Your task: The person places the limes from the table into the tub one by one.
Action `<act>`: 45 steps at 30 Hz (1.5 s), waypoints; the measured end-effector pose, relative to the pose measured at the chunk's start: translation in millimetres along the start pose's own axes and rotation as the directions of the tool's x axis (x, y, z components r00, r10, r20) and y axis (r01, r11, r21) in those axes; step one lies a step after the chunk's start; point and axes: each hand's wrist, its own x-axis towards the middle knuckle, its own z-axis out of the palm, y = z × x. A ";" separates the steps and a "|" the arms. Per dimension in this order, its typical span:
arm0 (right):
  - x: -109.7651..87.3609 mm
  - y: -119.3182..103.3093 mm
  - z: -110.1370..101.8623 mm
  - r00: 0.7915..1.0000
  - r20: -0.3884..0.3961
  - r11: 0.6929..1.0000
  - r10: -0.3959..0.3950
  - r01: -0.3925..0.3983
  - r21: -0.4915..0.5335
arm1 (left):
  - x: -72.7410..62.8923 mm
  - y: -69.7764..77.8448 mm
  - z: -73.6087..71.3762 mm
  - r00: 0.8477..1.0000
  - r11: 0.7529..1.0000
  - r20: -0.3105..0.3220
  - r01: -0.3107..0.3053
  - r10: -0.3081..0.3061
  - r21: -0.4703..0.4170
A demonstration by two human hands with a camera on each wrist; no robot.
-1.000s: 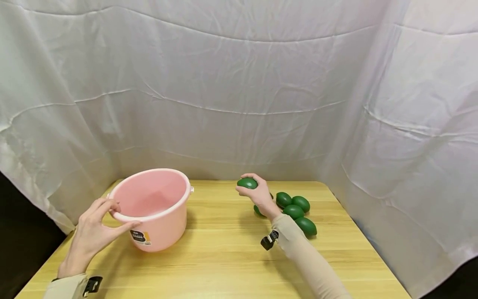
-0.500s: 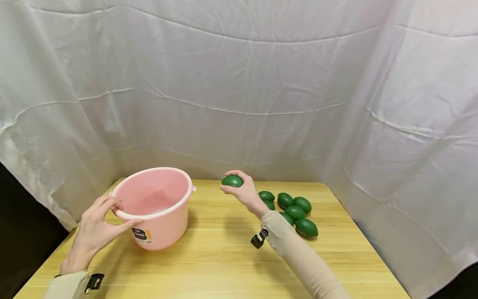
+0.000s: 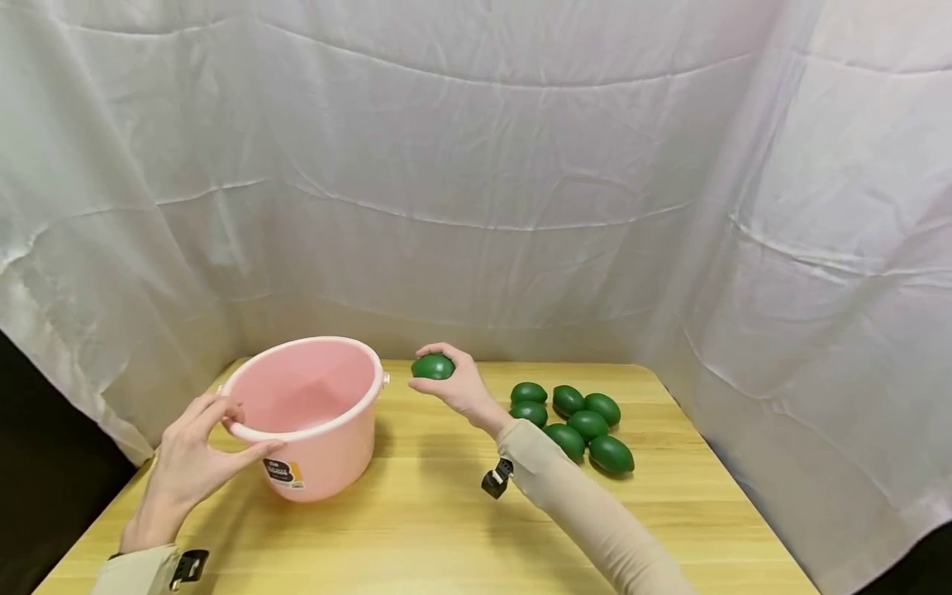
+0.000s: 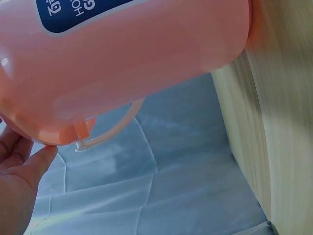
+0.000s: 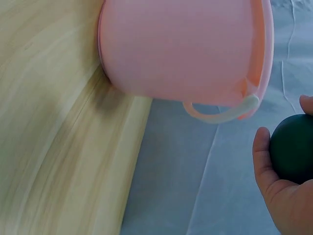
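Observation:
A pink bucket (image 3: 327, 463) stands upright on the left of the table, its wide mouth facing up. My left hand (image 3: 189, 459) grips its near-left rim, fingers over the edge and thumb along the outside; the left wrist view shows the thumb (image 4: 43, 159) at the rim. To the right of the bucket, my right hand (image 3: 461, 384) holds a smooth dark green lemon-shaped fruit (image 3: 433, 367) above the table, fingers on top and thumb below. In the right wrist view the green fruit (image 5: 296, 149) sits beyond the bucket's rim (image 5: 266, 54).
Several more green fruits (image 3: 587, 425) lie in a loose cluster on the wooden table (image 3: 416, 537), right of my right forearm. A handle (image 5: 225, 115) hangs on the bucket's outside. White curtain (image 3: 476, 165) closes off the back and both sides.
My right hand has carried the green fruit leftward from the cluster to near the bucket, uncovering more fruits behind the forearm. My left hand keeps its grip on the rim.

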 end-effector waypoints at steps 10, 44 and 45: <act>-0.5 5.4 11.4 1.000 -0.015 0.997 0.005 -0.004 0.073 | -2.3 0.2 0.8 1.000 1.000 -0.015 -0.016 0.016 -0.011; 5.6 -28.6 44.3 0.999 -0.003 0.993 0.036 -0.035 0.111 | -3.3 4.4 -3.6 1.000 1.000 -0.007 0.013 -0.013 -0.023; 6.0 -29.4 44.7 1.000 -0.002 0.993 0.031 -0.031 0.111 | -2.9 4.4 -3.7 1.000 1.000 -0.002 0.012 -0.012 -0.023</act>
